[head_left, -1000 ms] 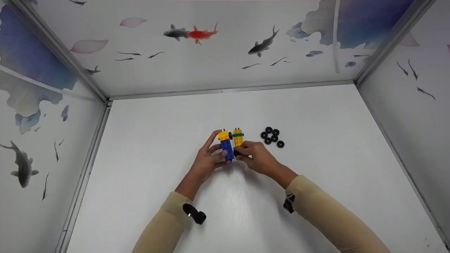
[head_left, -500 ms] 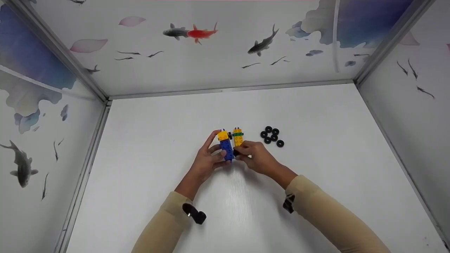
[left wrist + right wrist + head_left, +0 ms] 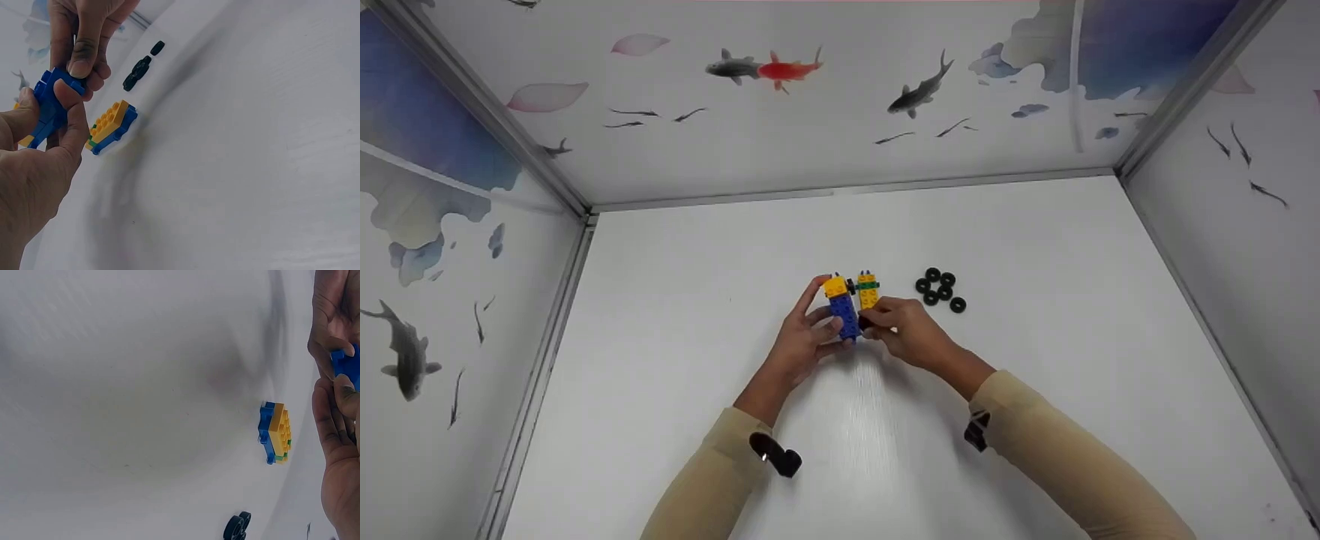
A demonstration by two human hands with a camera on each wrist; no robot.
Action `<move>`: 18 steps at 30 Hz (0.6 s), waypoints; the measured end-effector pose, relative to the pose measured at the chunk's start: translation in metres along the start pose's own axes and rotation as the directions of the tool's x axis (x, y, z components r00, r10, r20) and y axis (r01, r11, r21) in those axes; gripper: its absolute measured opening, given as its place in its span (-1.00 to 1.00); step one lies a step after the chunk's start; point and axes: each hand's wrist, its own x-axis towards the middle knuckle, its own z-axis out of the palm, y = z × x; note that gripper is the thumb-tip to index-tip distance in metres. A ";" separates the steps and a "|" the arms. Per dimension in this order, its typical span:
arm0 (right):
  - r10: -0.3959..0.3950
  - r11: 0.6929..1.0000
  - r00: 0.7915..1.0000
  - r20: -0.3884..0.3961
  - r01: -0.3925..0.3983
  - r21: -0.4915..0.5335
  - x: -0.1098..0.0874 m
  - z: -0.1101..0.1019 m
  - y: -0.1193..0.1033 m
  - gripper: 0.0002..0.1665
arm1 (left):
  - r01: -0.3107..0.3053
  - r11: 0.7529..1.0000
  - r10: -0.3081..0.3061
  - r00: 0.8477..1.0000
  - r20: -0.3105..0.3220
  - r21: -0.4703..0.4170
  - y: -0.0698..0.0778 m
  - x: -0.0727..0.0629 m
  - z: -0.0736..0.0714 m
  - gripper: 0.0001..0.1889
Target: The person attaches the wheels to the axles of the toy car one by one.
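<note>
My left hand (image 3: 799,345) grips a small toy-brick car (image 3: 842,307), blue along its length with a yellow brick at the far end. A black wheel (image 3: 851,287) sits on its right side near that yellow end. With thumb and fingers, my right hand (image 3: 911,330) pinches another black wheel (image 3: 864,324) against the car's near right side; the fingers cover most of it. In the left wrist view, my right thumb presses at the blue end of the car (image 3: 50,109). Just beyond my right fingers lies a second brick build (image 3: 109,126), yellow over blue with a green strip.
Several loose black wheels (image 3: 947,279) lie in a cluster to the right of the second build, one slightly apart. Under everything is a white table (image 3: 660,360), bounded by printed panels (image 3: 840,150) at the back and both sides.
</note>
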 end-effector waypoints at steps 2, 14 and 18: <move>-0.001 1.000 1.000 0.001 0.001 0.000 0.000 0.000 0.001 -0.60 | 0.000 1.000 0.000 1.000 -0.001 -0.001 0.000 0.001 0.000 -0.07; -0.004 1.000 1.000 -0.006 0.004 0.014 0.002 0.001 -0.002 -0.62 | 0.008 1.000 -0.008 1.000 -0.012 -0.010 0.000 0.000 0.002 -0.09; -0.001 1.000 1.000 -0.006 0.001 0.012 0.001 0.002 -0.001 -0.61 | 0.015 1.000 -0.015 1.000 -0.010 -0.014 0.001 0.001 0.003 -0.08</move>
